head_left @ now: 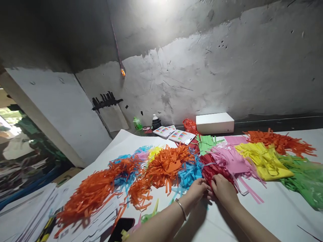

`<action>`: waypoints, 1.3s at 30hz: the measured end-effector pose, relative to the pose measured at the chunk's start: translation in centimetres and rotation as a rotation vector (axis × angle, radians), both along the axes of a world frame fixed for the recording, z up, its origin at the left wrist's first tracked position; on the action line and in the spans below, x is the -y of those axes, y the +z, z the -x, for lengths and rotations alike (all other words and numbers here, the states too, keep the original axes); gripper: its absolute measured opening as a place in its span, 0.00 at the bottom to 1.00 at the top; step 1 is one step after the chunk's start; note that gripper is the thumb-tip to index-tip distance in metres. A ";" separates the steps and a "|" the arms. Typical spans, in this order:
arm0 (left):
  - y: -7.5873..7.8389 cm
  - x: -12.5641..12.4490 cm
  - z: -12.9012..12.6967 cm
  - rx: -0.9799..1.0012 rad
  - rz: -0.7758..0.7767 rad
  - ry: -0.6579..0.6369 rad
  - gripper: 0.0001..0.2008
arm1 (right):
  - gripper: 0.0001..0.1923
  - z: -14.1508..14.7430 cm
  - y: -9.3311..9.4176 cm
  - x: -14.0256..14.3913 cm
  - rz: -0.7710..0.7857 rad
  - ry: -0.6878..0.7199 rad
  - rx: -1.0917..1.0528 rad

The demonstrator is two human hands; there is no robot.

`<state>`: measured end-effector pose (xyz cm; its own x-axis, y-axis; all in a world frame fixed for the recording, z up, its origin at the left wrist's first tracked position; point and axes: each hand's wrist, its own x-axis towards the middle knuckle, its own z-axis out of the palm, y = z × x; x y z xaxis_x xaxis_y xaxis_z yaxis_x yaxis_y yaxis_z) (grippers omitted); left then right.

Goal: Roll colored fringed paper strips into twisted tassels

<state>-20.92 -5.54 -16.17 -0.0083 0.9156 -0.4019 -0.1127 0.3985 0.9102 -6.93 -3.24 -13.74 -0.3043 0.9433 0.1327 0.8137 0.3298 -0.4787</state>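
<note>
A dark red bundle of fringed paper lies on the white-covered table in front of me. My right hand has its fingers curled on the bundle's near edge. Close beside it, my left hand, with a silver bangle on the wrist, has its fingers bent in at the same edge; its fingertips are partly hidden. Blue fringed paper sits just beyond the left hand. Pink fringed paper adjoins the dark red bundle on the right.
Orange fringe heaps spread to the left, with yellow fringe and green fringe on the right. Printed packs and a white box stand near the back wall. A dark phone-like object lies at the near edge.
</note>
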 end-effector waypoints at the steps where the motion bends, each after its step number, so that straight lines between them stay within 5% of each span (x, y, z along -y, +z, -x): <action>1: -0.2 0.0 -0.1 0.002 0.010 0.000 0.11 | 0.07 0.0 -0.1 -0.1 0.005 0.002 -0.025; 8: -0.7 0.0 0.0 0.025 0.015 -0.012 0.13 | 0.08 -1.5 -0.8 -0.7 0.035 -0.012 -0.238; 31: -0.2 0.5 -0.2 0.012 -0.019 0.000 0.12 | 0.12 -0.2 -1.7 -3.9 0.205 0.022 -0.417; 39: 0.0 0.7 -0.3 -0.019 -0.036 0.004 0.15 | 0.13 -1.6 -2.7 -4.0 0.272 0.024 -0.665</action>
<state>-20.63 -6.22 -16.14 -0.0196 0.9294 -0.3687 -0.0971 0.3652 0.9258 -5.37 0.72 -16.45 -0.2618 0.9633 0.0587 0.3155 0.1429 -0.9381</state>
